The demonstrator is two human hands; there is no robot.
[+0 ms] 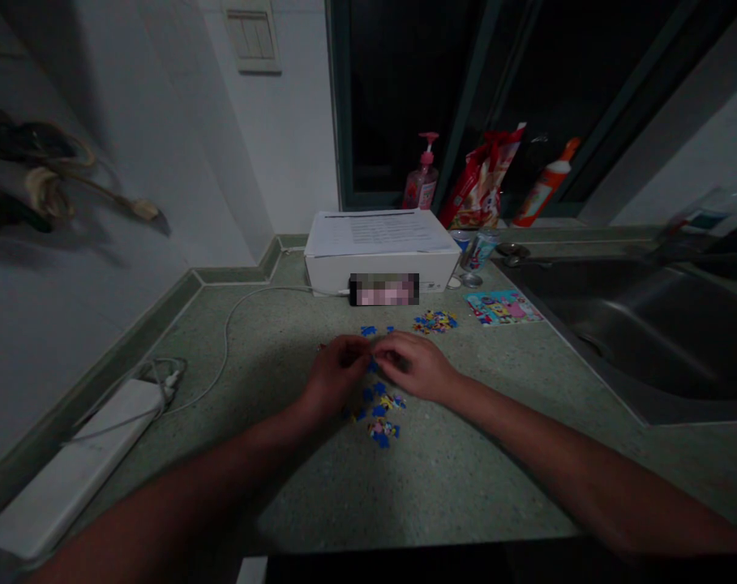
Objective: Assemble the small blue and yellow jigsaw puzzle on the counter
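Observation:
Over the counter, my left hand [336, 371] and my right hand [417, 365] come together fingertip to fingertip. Both are closed in a pinch around a small blue puzzle piece [373, 366], mostly covered by the fingers. Just below them lie loose blue pieces [379, 389] and a few yellow and multicoloured pieces [392, 402]. Nearer to me is a small cluster of pieces [383, 431], some perhaps joined. Beyond the fingers sits a blue piece [368, 330], and a heap of mixed puzzle pieces [434, 322] is to the right.
A phone [383, 289] with a cable leans on a white box [380, 268]. The colourful picture card [503, 307] lies by the sink [648, 324]. Cans [480, 250] stand behind it. At left is a white power strip [88, 454]. A pump bottle [422, 178] stands by the window.

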